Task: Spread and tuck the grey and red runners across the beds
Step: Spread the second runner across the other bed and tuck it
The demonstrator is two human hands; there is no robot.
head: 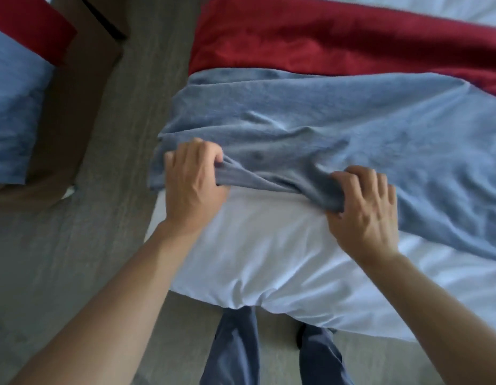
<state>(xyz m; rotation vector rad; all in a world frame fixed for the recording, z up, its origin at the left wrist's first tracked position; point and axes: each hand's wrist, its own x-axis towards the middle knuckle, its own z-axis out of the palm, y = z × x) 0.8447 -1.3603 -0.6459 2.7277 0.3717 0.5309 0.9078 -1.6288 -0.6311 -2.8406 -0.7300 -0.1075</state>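
Note:
A grey runner lies wrinkled across the white bed in front of me. Beyond it a red runner stretches across the same bed. My left hand grips the grey runner's near edge close to the bed's left corner. My right hand holds a bunched fold of that same edge further right. The edge between my hands is gathered and lifted off the white sheet. The fingertips of both hands are hidden in the cloth.
A second bed at the left carries a grey runner and a red runner. A brown piece of furniture stands beside it. Grey floor runs between the beds. My trouser legs stand at the bed's near corner.

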